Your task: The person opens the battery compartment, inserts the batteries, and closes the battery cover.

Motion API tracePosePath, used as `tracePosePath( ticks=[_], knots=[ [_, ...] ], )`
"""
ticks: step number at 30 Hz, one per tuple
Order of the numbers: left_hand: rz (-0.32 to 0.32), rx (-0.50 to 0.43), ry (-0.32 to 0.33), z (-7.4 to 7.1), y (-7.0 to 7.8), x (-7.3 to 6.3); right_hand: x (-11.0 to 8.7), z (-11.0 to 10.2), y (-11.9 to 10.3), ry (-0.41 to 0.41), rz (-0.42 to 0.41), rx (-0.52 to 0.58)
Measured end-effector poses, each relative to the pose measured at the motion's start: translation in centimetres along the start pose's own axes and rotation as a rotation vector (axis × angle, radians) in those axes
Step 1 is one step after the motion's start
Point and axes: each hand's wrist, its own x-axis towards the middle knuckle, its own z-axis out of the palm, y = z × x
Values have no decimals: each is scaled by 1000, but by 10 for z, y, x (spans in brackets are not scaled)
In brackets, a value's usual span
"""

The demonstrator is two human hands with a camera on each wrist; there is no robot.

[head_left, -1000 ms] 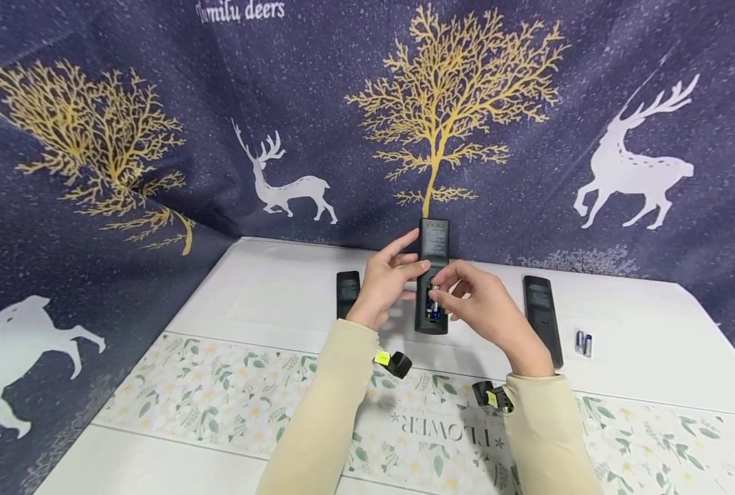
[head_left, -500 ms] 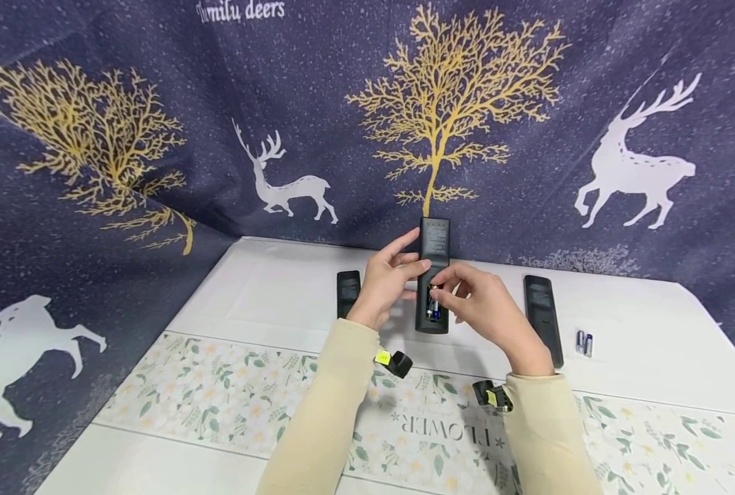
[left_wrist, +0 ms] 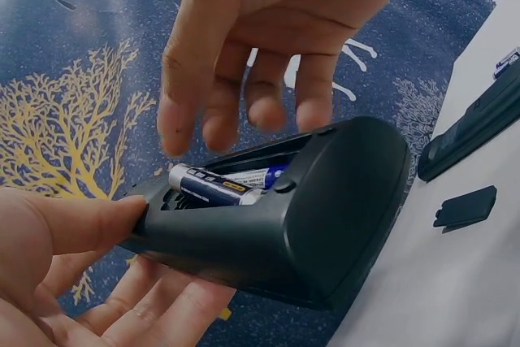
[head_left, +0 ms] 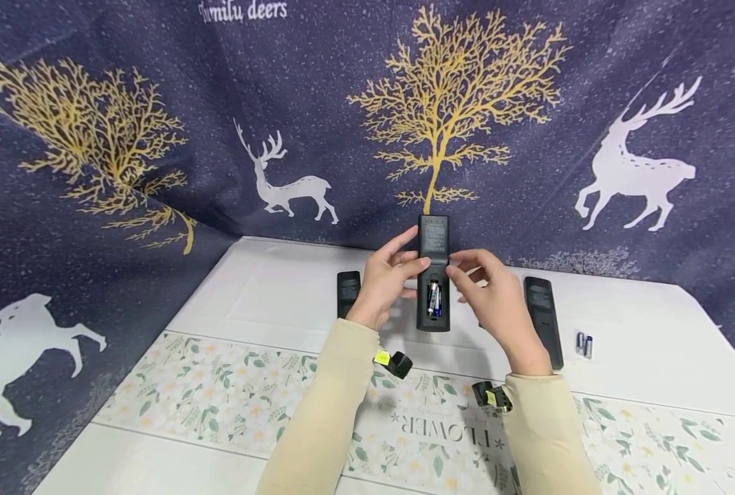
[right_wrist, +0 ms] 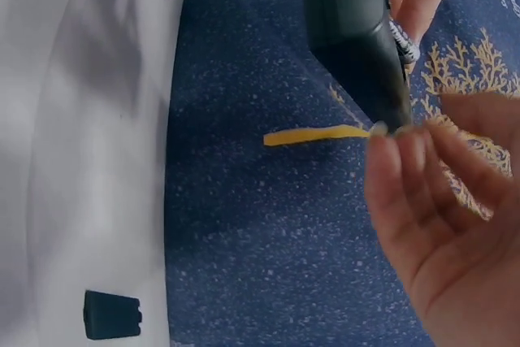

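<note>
Remote (head_left: 436, 270), back outward, is held above the table (head_left: 280, 289) by the left hand (head_left: 392, 278), thumb and fingers gripping its sides. The right hand (head_left: 496, 292) has loosely bent fingers at its other edge (contact is hard to make out). The left wrist hides a second remote's (head_left: 348, 290) lower end. Half a second ago, right fingers partly covered the batteries (head_left: 434, 300); now both show.

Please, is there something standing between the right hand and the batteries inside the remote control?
Nothing visible does. The batteries lie exposed in the open back of the remote control, with the right hand close by. A small black cover lies apart on the table, out of the way.
</note>
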Motion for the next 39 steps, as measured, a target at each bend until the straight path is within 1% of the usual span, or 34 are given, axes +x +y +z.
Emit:
tracePosePath(
  ticks=[2,6,8,10,15,20,27,34,39],
  knots=[
    [3,-6,-4,0,0,0,1,0,1,4,60,78],
    [3,-12,-5,1,1,0,2,2,4,-59,187,238],
    [4,-13,-5,1,1,0,3,3,5,-87,220,278],
    [3,-14,-3,2,1,0,3,3,6,-102,234,303],
    [-1,-8,-10,1,2,0,4,4,9,-143,236,328],
    [5,-4,-18,1,2,-1,4,6,11,-178,221,342],
    [9,0,-23,1,2,-1,5,6,12,-185,201,330],
    [8,11,-29,1,3,-1,4,6,13,-192,158,319],
    [-5,13,-28,1,3,-2,4,7,14,-197,141,313]
  ],
)
